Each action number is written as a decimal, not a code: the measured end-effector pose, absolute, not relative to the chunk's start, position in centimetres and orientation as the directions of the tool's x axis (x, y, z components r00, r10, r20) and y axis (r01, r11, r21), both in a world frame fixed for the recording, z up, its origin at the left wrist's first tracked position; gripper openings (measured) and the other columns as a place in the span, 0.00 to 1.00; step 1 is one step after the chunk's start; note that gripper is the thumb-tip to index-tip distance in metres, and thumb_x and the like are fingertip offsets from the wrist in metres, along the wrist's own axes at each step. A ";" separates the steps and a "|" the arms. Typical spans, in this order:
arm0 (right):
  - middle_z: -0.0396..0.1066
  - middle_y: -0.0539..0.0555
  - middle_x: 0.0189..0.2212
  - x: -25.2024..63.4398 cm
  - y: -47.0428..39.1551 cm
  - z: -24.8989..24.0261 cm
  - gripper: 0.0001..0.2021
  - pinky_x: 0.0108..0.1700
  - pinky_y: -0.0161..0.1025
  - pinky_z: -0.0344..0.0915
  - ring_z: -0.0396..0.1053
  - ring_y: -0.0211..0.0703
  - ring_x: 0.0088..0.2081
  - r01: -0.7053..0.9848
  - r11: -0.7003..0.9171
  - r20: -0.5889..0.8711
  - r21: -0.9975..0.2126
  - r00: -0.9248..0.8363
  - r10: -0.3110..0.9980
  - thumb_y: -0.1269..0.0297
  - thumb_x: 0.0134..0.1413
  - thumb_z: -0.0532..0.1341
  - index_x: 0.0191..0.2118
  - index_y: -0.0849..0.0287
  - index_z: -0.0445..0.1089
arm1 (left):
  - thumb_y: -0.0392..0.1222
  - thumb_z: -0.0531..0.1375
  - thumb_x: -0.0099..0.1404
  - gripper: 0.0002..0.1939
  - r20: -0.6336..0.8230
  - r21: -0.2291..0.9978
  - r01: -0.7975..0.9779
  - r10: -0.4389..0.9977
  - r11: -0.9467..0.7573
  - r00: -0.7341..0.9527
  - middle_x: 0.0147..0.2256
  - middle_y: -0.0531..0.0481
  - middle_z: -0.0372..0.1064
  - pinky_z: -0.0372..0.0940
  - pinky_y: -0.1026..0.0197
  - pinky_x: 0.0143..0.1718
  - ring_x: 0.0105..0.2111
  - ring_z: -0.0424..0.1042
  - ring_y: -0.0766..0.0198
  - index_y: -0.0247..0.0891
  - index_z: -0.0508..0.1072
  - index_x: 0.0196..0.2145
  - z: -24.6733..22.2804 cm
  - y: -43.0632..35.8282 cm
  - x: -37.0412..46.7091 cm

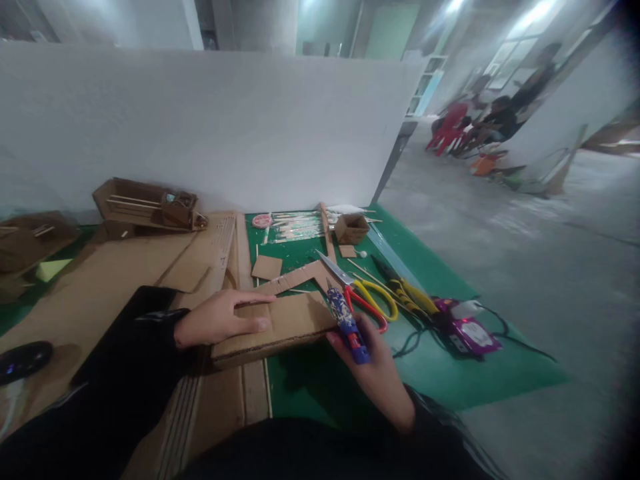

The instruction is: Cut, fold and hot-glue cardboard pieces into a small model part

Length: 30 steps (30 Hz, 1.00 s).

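A shallow, closed cardboard box (295, 320) lies in front of me, its long side facing me. My left hand (220, 319) rests on its left part, thumb and forefinger stretched apart across the top. At the box's right end, my right hand (370, 350) is closed around a blue patterned utility knife (343, 317) with a red slider, its tip pointing up and away. The right fingertips touch the box's near right corner. Just beyond the knife lie scissors (367, 297) with red and yellow handles. A cardboard strip frame (300, 275) sits behind the box.
Pliers (405, 290) and a purple device (465, 333) with a cable lie on the green mat (450, 383). Behind are bundled sticks (297, 227) and a small open cardboard box (351, 229). A cardboard model (150, 203) stands left, before a white panel (200, 127). People sit far right.
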State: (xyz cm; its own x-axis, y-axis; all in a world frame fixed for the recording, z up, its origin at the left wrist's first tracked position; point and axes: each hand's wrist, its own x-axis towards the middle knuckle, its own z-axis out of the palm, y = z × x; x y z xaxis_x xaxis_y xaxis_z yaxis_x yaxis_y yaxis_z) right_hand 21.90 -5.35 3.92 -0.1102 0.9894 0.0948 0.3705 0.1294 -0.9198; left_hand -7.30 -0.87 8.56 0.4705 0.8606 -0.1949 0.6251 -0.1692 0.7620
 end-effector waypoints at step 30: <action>0.69 0.53 0.37 22.7 -6.6 5.2 0.09 0.37 0.37 0.66 0.69 0.43 0.35 0.528 0.381 0.342 -0.759 -0.174 0.924 0.63 0.59 0.61 0.44 0.56 0.63 | 0.60 0.62 0.60 0.29 -0.200 0.752 0.636 0.859 -0.173 0.471 0.58 0.53 0.69 0.58 0.56 0.60 0.58 0.67 0.51 0.49 0.70 0.57 8.9 -1.0 -7.1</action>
